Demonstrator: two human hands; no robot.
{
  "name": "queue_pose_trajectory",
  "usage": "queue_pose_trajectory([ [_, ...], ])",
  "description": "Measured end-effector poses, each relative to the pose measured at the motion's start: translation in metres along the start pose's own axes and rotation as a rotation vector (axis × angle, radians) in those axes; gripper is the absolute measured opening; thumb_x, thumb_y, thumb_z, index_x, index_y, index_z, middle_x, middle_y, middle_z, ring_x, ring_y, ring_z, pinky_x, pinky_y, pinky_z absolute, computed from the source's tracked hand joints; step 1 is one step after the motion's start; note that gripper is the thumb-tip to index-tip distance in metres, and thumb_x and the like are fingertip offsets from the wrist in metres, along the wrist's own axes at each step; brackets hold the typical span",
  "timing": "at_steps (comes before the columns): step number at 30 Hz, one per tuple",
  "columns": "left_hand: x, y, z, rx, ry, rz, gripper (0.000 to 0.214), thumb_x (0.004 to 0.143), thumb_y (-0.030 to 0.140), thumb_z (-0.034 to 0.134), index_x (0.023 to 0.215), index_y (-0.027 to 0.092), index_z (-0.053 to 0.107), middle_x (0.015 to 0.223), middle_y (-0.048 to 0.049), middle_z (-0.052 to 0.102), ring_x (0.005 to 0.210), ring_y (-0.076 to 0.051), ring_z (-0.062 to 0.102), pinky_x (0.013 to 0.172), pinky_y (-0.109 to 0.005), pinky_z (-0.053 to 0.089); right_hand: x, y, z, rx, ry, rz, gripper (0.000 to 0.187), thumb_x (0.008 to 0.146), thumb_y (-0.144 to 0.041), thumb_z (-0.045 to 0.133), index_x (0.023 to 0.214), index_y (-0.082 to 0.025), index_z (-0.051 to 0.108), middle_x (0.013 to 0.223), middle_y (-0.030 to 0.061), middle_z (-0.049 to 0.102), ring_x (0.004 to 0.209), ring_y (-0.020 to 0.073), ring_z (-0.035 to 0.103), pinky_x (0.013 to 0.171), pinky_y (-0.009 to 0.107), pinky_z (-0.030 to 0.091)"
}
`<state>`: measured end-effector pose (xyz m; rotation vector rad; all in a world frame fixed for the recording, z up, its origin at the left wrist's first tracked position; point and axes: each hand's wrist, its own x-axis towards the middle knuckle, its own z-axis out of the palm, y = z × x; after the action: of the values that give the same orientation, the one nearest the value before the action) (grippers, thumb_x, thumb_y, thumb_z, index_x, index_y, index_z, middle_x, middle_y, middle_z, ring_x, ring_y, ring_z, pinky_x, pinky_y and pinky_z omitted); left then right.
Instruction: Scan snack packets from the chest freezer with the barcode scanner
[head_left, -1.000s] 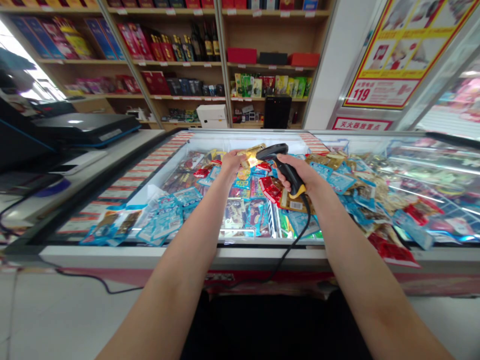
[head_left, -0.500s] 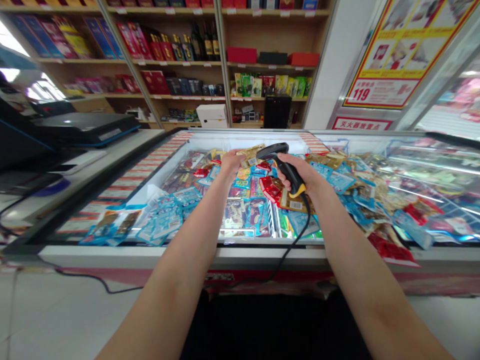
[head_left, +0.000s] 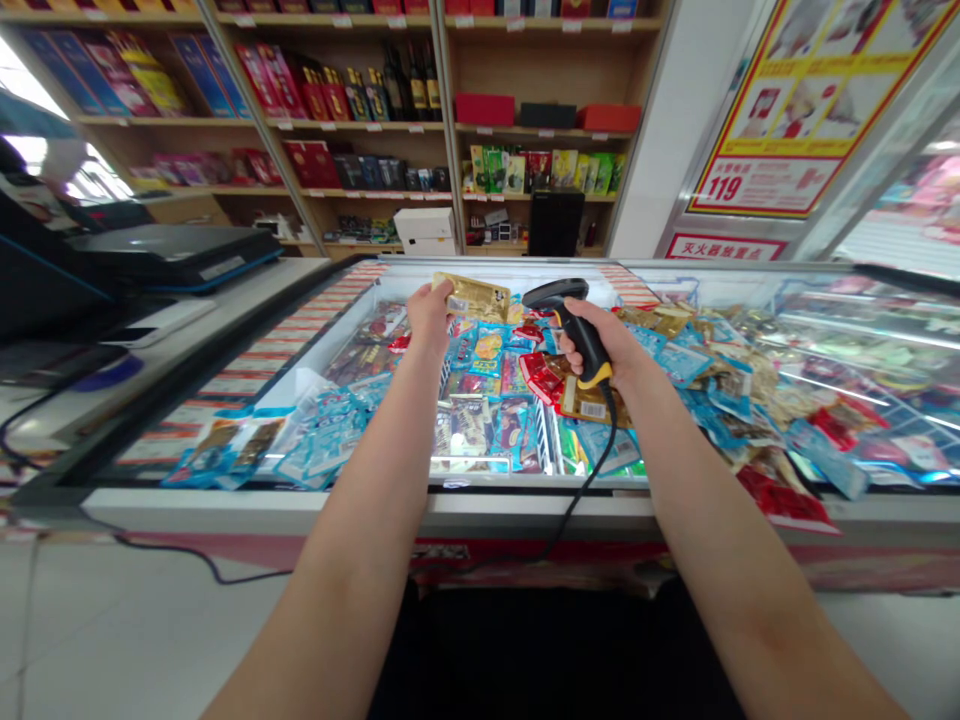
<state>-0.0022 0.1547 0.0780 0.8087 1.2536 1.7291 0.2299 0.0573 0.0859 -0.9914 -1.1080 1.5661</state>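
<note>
My left hand (head_left: 429, 312) is closed on a gold snack packet (head_left: 474, 296), held up above the open chest freezer (head_left: 450, 500). My right hand (head_left: 600, 345) grips a black barcode scanner (head_left: 568, 318) with a yellow band; its head points left at the packet. The scanner's black cable (head_left: 581, 480) hangs down over the freezer's front rim. Below both hands lie several blue, red and gold frozen packets (head_left: 487, 400).
A counter (head_left: 187, 330) at the left carries a dark flat device (head_left: 172, 255) and cables. Wooden shelves (head_left: 450, 130) with boxes and bottles stand behind the freezer. A red and yellow poster (head_left: 787, 110) hangs at the right. Sliding glass lids (head_left: 885, 330) cover the freezer's right part.
My left hand has lifted the gold packet up and to the left, out of the pile. The scanner rose slightly and stays aimed at it.
</note>
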Motion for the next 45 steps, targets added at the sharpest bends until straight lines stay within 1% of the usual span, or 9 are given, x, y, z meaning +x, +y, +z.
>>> queue_pose_trajectory([
  [6, 0.026, 0.015, -0.029, -0.094, 0.242, 0.080, 0.013, 0.072, 0.020, 0.067, 0.080, 0.020, 0.057, 0.073, 0.0019, 0.063, 0.081, -0.017, 0.067, 0.072, -0.028, 0.056, 0.001, 0.001, -0.001, -0.004, -0.003, 0.000, 0.030, 0.095, -0.047, 0.058, 0.088, -0.018, 0.058, 0.052, -0.0009, 0.058, 0.036, 0.0108, 0.049, 0.034, 0.020, 0.043],
  [11, 0.047, 0.007, -0.046, 0.128, 0.371, 0.142, 0.025, 0.070, 0.015, 0.064, 0.094, 0.018, 0.059, 0.091, -0.0028, 0.067, 0.091, -0.019, 0.067, 0.083, -0.032, 0.057, 0.002, 0.001, -0.002, -0.022, -0.002, -0.008, 0.030, 0.093, -0.048, 0.060, 0.088, -0.019, 0.058, 0.052, -0.0011, 0.058, 0.036, 0.0111, 0.049, 0.034, 0.021, 0.043],
  [14, 0.045, 0.004, -0.051, 0.307, 0.415, 0.148, 0.034, 0.068, 0.009, 0.062, 0.101, 0.017, 0.057, 0.104, -0.0057, 0.067, 0.100, -0.021, 0.066, 0.093, -0.037, 0.054, 0.002, 0.001, -0.002, -0.019, 0.008, 0.001, 0.030, 0.094, -0.048, 0.059, 0.089, -0.018, 0.058, 0.052, -0.0011, 0.058, 0.036, 0.0110, 0.049, 0.034, 0.021, 0.042],
  [20, 0.024, 0.009, -0.047, 0.598, 0.582, 0.218, 0.047, 0.071, 0.008, 0.062, 0.115, 0.020, 0.055, 0.142, -0.0184, 0.050, 0.136, -0.038, 0.044, 0.110, -0.063, 0.036, 0.002, 0.000, -0.002, -0.006, 0.005, -0.007, 0.029, 0.096, -0.045, 0.056, 0.088, -0.018, 0.058, 0.051, -0.0008, 0.058, 0.035, 0.0112, 0.049, 0.033, 0.021, 0.043],
  [25, 0.016, -0.004, -0.023, 0.665, 0.237, 0.423, 0.033, 0.077, 0.017, 0.059, 0.109, 0.019, 0.063, 0.120, -0.0104, 0.067, 0.118, -0.025, 0.060, 0.107, -0.040, 0.043, 0.001, -0.001, 0.000, -0.008, 0.034, 0.000, 0.030, 0.095, -0.048, 0.058, 0.085, -0.019, 0.055, 0.051, -0.0013, 0.057, 0.035, 0.0110, 0.049, 0.033, 0.020, 0.042],
  [29, -0.002, -0.025, 0.002, 0.789, -0.075, 0.396, 0.020, 0.080, 0.025, 0.057, 0.093, 0.018, 0.072, 0.097, -0.0079, 0.075, 0.098, -0.023, 0.068, 0.091, -0.032, 0.049, 0.001, -0.002, 0.000, 0.003, 0.044, 0.000, 0.031, 0.095, -0.048, 0.057, 0.084, -0.019, 0.055, 0.050, -0.0011, 0.057, 0.035, 0.0112, 0.049, 0.033, 0.021, 0.042],
  [33, -0.025, -0.044, 0.019, 0.993, -0.293, 0.340, 0.024, 0.085, 0.036, 0.058, 0.086, 0.020, 0.075, 0.093, -0.0089, 0.076, 0.101, -0.027, 0.068, 0.088, -0.032, 0.048, 0.001, -0.003, 0.000, 0.015, 0.068, 0.008, 0.031, 0.095, -0.048, 0.057, 0.083, -0.020, 0.054, 0.050, -0.0013, 0.057, 0.035, 0.0110, 0.049, 0.033, 0.021, 0.042],
  [40, -0.031, -0.074, 0.028, 1.242, -0.234, 0.456, 0.056, 0.086, 0.068, 0.052, 0.099, 0.019, 0.077, 0.130, -0.0179, 0.065, 0.128, -0.038, 0.050, 0.108, -0.052, 0.036, 0.001, -0.004, 0.003, 0.012, 0.079, 0.015, 0.031, 0.096, -0.049, 0.056, 0.087, -0.019, 0.056, 0.050, -0.0019, 0.057, 0.035, 0.0109, 0.049, 0.034, 0.021, 0.042],
  [45, -0.026, -0.071, 0.035, 1.252, -0.270, 0.385, 0.031, 0.083, 0.048, 0.065, 0.092, 0.022, 0.078, 0.121, -0.0152, 0.070, 0.124, -0.036, 0.054, 0.105, -0.049, 0.040, 0.001, -0.004, 0.002, 0.016, 0.085, 0.024, 0.031, 0.096, -0.049, 0.056, 0.088, -0.019, 0.057, 0.050, -0.0017, 0.057, 0.035, 0.0110, 0.049, 0.033, 0.021, 0.042],
])
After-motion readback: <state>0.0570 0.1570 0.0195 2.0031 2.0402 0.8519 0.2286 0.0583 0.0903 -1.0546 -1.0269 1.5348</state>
